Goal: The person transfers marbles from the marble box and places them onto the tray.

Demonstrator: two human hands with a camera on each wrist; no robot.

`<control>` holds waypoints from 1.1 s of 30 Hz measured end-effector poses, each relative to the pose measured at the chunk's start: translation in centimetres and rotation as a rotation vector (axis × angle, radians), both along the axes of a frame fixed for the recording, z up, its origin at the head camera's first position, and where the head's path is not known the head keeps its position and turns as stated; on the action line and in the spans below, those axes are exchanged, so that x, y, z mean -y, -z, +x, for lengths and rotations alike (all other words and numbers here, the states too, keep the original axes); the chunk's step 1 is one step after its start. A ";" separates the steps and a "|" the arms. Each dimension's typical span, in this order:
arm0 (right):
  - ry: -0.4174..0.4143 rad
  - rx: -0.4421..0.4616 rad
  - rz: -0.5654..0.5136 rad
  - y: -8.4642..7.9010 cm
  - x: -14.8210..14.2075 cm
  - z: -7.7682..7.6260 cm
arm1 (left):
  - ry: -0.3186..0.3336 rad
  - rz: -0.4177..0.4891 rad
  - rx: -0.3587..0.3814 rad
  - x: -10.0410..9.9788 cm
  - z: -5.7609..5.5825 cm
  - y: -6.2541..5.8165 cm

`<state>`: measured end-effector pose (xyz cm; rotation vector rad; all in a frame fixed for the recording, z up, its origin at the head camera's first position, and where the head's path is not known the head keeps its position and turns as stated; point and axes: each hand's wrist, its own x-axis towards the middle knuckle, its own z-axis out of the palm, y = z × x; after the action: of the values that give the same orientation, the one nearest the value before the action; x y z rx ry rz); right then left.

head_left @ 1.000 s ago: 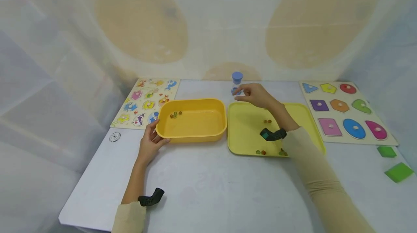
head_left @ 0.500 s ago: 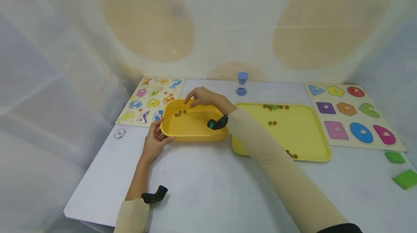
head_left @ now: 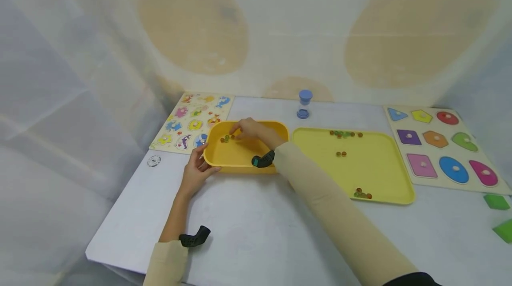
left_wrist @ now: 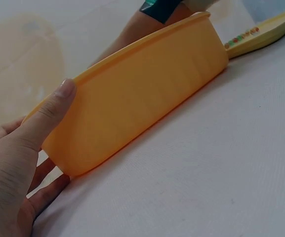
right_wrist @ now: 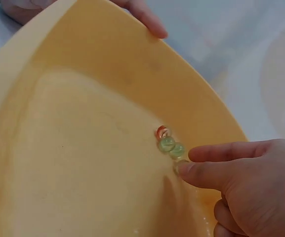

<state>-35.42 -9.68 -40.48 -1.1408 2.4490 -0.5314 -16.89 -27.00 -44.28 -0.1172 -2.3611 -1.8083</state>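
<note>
The left hand [head_left: 195,174] grips the near-left corner of a yellow-orange plastic basin [head_left: 244,169]. In the left wrist view, its thumb lies along the basin's side at the rim and other fingers reach under the corner. The right hand [head_left: 251,128] is down inside the basin. In the right wrist view, its thumb and index finger pinch a clear glass marble [right_wrist: 181,167], partly hidden by the thumb. Touching in a short line beside it are two green marbles, the nearer green marble [right_wrist: 177,150] closest to the fingers, and a red-streaked marble [right_wrist: 162,132].
Right of the basin lies a yellow tray [head_left: 384,166] with several marbles in three groups. An hourglass [head_left: 304,104] stands behind. An animal peg puzzle [head_left: 190,121] lies at left, a shape peg puzzle [head_left: 436,148] at right, with green blocks [head_left: 497,202] before it.
The right hand has moved left from above the tray's back-left corner to the basin, then down to the marbles inside. The left hand keeps its grip. The head view has shifted slightly.
</note>
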 end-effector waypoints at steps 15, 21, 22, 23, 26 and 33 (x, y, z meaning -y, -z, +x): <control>0.021 -0.068 0.026 0.9 0.2 0.2 | 0.012 0.004 -0.017 0.0 -0.1 0.2; 0.011 -0.098 -0.013 0.6 0.0 0.3 | 0.006 -0.004 -0.008 0.0 -0.1 0.2; 0.003 -0.110 -0.041 0.2 -0.3 0.5 | 0.006 -0.002 -0.008 0.0 -0.1 0.2; -0.002 -0.115 -0.082 -0.3 -0.6 0.6 | 0.006 -0.002 -0.008 0.0 -0.1 0.2; -0.018 -0.122 -0.202 -2.4 -2.6 1.4 | 0.012 -0.003 -0.017 0.0 -0.1 0.1; 0.030 -0.141 -0.318 -5.5 -11.6 3.0 | 0.002 0.000 -0.011 0.0 0.0 0.1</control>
<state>-32.45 1.95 -34.97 -1.3035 2.5676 -0.9047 -16.87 -27.04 -44.35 -0.1291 -2.3543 -1.8029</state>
